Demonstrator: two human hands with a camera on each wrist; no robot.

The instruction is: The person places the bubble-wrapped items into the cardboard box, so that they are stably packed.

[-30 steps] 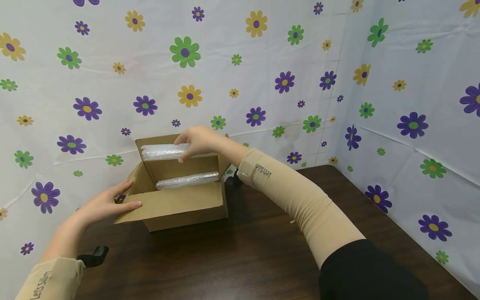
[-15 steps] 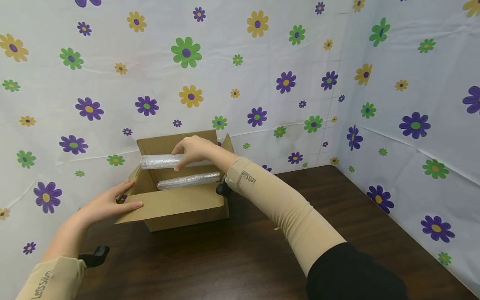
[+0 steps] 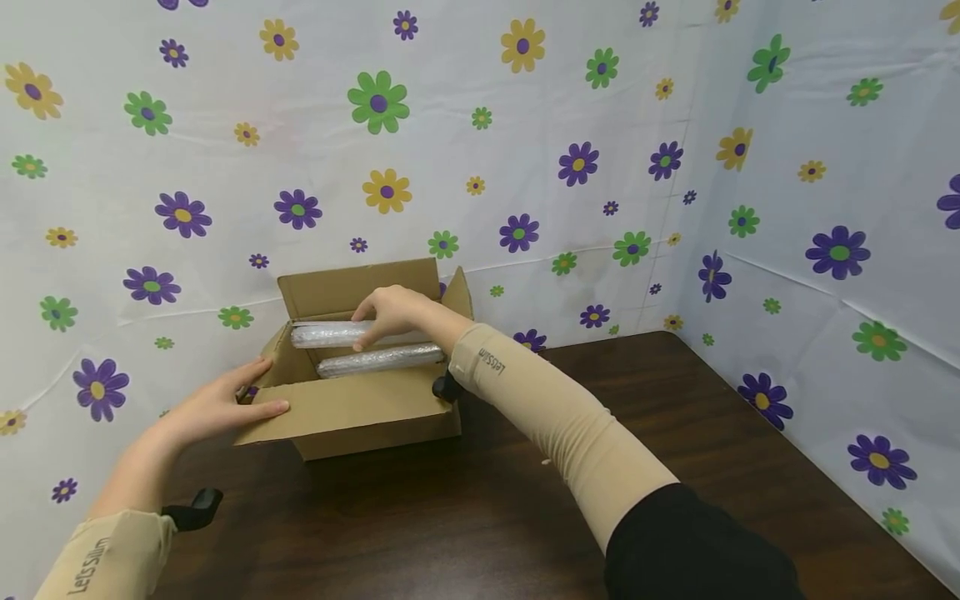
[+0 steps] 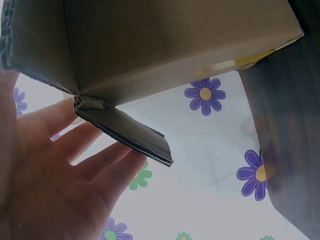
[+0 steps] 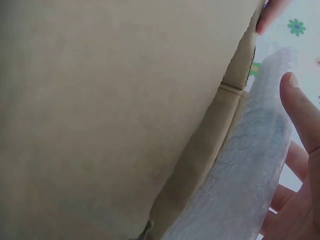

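An open cardboard box [image 3: 382,436] stands on the table, left of centre in the head view. My right hand [image 3: 396,310] grips a flat bubble-wrapped package [image 3: 324,334] from above, level with the box's opening at the back. In the right wrist view, the thumb lies on one side of this bubble wrap [image 5: 240,165] and the fingers on the other. A second bubble-wrapped package [image 3: 382,360] lies inside, nearer the front wall. My left hand [image 3: 213,408] touches the left side; its thumb rests on the front flap [image 3: 337,407]. Extended fingers [image 4: 107,175] meet a folded side flap [image 4: 130,132] in the left wrist view.
The dark wooden table [image 3: 570,500] extends right and forward of the box. A flower-patterned sheet [image 3: 450,150] hangs close behind it. The box's back flap [image 3: 360,287] and right flap [image 3: 457,296] stand up. Black wrist mounts [image 3: 195,508] show at both wrists.
My right hand has lowered the bubble-wrapped package from in front of the back flap down to the box's opening. The left hand stays at the left flaps.
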